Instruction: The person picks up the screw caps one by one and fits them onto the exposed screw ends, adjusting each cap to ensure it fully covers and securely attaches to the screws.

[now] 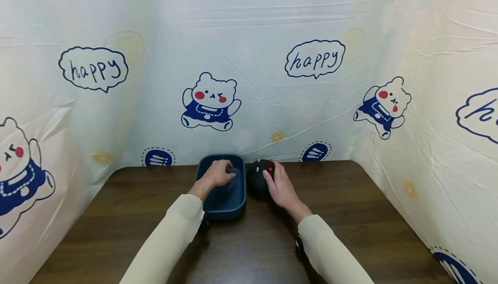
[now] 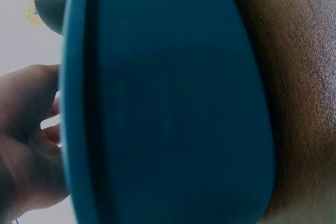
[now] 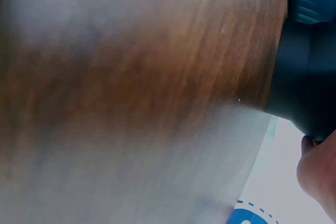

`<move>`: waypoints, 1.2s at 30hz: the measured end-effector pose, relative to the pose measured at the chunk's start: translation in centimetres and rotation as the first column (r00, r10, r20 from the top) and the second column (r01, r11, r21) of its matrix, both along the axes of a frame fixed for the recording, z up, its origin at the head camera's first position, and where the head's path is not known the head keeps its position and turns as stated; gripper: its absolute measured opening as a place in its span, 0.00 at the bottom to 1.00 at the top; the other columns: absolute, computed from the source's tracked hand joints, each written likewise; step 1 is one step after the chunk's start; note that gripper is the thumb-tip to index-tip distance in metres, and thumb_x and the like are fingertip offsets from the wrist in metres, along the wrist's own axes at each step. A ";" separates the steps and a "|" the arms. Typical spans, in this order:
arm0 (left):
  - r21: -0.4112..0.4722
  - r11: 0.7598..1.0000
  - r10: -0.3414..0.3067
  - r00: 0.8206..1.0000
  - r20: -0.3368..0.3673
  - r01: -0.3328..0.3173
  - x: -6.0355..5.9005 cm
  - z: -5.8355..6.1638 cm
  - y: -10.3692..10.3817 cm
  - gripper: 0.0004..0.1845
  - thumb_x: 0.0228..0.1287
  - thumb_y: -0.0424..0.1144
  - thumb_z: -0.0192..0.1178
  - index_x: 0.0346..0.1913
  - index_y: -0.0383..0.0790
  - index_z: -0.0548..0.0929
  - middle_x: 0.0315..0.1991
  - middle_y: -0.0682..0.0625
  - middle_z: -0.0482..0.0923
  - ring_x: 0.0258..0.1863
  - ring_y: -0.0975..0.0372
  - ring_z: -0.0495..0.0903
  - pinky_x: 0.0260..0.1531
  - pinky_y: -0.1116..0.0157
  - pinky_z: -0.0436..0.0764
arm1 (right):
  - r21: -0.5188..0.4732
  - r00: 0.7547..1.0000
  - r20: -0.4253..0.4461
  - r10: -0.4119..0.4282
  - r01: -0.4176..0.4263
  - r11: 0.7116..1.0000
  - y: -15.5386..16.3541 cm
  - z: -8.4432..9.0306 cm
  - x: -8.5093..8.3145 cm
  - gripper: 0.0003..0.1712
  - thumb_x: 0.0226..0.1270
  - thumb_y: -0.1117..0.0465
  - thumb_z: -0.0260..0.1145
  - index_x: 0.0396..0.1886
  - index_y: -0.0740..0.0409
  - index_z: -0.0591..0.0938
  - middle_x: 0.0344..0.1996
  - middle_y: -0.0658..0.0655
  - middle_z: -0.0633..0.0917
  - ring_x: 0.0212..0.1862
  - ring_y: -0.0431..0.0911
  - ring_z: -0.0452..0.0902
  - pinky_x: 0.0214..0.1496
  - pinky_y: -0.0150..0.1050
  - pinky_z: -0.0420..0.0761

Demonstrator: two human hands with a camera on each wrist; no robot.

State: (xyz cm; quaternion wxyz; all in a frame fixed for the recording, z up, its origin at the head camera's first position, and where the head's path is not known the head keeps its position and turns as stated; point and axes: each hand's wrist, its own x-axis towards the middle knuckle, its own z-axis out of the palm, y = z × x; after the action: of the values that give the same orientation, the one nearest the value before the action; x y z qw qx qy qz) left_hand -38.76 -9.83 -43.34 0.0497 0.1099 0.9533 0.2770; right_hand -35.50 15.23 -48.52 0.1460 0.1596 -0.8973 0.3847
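Note:
My left hand (image 1: pixel 218 174) is over the blue rectangular bin (image 1: pixel 223 214), its fingers bent downward. A small red bit (image 1: pixel 228 183) shows just below the fingertips; whether they pinch it or it lies in the bin is unclear. In the left wrist view, the bin's wall (image 2: pixel 178 108) covers part of the left hand (image 2: pixel 26 140). My right hand (image 1: pixel 284 189) holds the right side of a black dome (image 1: pixel 256 184), thumb on its front. Small red pegs (image 1: pixel 270 169) and white pegs (image 1: pixel 257 169) stick out of the dome's top.
Bin and dome stand side by side near the far edge of a brown wooden table (image 1: pixel 249 249). Behind the table hangs a pale curtain (image 1: pixel 256 115) printed with bears, and it also covers both sides. A thin white line (image 1: pixel 307 132) runs along it.

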 end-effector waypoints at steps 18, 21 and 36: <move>-0.023 0.999 0.045 0.996 0.075 -0.043 -0.2 -1.3 -0.5 0.17 0.74 0.39 0.61 0.59 0.32 0.80 0.48 0.39 0.81 0.42 0.53 0.80 0.51 0.52 0.83 | -0.010 1.000 -0.005 0.000 0.000 1.000 0.0 -0.1 -0.1 0.38 0.83 0.38 0.44 0.78 0.59 0.58 0.72 0.64 0.66 0.71 0.56 0.66 0.73 0.57 0.66; -0.020 0.999 0.046 0.996 0.071 -0.045 -0.3 -1.6 -0.6 0.16 0.74 0.39 0.61 0.57 0.33 0.81 0.45 0.41 0.81 0.40 0.54 0.80 0.48 0.54 0.83 | -0.010 1.000 -0.008 -0.001 0.001 1.000 0.0 -0.1 -0.1 0.38 0.83 0.38 0.44 0.78 0.60 0.58 0.72 0.64 0.66 0.71 0.56 0.66 0.73 0.57 0.66; -0.012 1.000 0.004 0.999 0.036 -0.003 -0.1 -1.9 0.1 0.07 0.71 0.34 0.62 0.46 0.34 0.84 0.39 0.44 0.81 0.37 0.55 0.79 0.42 0.56 0.81 | -0.001 1.000 0.011 -0.005 0.005 1.000 0.2 -0.2 -0.2 0.38 0.82 0.37 0.44 0.78 0.57 0.58 0.73 0.63 0.66 0.71 0.55 0.66 0.74 0.55 0.66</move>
State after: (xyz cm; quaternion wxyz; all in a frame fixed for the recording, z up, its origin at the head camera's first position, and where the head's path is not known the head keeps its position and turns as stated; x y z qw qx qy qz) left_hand -38.90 -9.78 -45.20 0.0670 0.1029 0.9541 0.2733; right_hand -35.71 15.42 -48.68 0.1420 0.1550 -0.8983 0.3857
